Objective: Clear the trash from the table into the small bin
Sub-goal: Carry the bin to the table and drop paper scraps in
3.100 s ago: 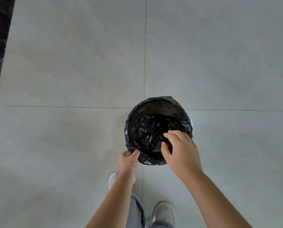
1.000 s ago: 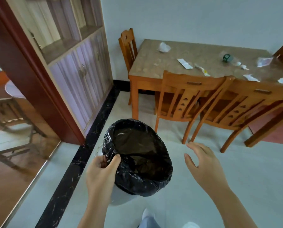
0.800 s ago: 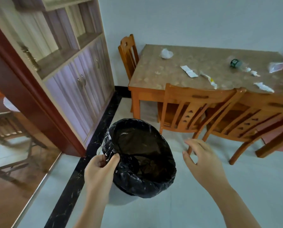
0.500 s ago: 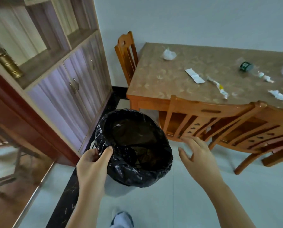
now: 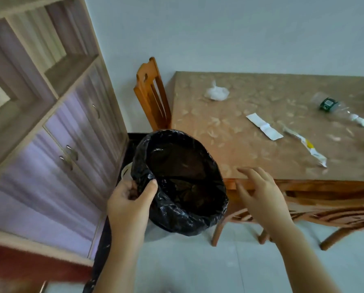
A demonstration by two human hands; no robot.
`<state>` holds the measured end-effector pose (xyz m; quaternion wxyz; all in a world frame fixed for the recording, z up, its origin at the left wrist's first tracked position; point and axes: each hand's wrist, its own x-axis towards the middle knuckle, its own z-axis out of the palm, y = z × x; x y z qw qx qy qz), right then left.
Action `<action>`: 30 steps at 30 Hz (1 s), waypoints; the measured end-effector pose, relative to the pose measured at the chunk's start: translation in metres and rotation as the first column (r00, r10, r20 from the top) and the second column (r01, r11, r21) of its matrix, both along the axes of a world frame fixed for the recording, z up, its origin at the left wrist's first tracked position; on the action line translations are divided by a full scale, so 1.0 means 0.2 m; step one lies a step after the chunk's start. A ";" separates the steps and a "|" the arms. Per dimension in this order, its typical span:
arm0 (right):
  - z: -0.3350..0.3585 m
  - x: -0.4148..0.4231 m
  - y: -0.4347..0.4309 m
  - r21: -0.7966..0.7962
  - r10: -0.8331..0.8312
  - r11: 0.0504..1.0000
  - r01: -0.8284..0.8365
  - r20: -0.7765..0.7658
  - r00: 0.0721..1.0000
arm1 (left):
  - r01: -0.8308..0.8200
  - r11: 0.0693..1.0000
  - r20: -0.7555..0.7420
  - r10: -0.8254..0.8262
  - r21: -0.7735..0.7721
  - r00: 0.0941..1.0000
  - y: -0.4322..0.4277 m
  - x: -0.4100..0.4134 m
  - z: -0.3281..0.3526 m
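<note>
Gripping the small bin (image 5: 183, 182) by its rim, left hand (image 5: 130, 206) pinched — right hand (image 5: 261, 199) open, empty; park bin beside table (image 5: 240, 144) edge.

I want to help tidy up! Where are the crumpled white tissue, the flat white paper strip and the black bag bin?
crumpled white tissue (image 5: 216, 93), head view, its middle.
flat white paper strip (image 5: 264, 126), head view, its centre fold.
black bag bin (image 5: 194, 218), head view, near rim.
</note>
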<state>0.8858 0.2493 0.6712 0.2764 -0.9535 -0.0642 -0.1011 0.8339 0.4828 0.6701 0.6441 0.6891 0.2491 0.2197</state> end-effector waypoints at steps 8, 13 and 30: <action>-0.13 0.59 -0.01 0.029 -0.105 0.994 0.107 -0.047 0.993 | 0.082 0.997 0.010 -0.082 0.001 0.997 0.03 0.73 0.03; -0.24 1.05 -0.16 0.060 -0.215 0.974 0.218 -0.046 0.976 | 0.189 0.979 0.028 -0.192 0.077 0.981 -0.08 1.25 0.05; -0.69 1.91 -0.77 0.040 -0.580 0.785 0.618 -0.301 0.757 | 0.380 0.861 -0.028 -0.395 0.338 0.918 -0.56 2.29 0.02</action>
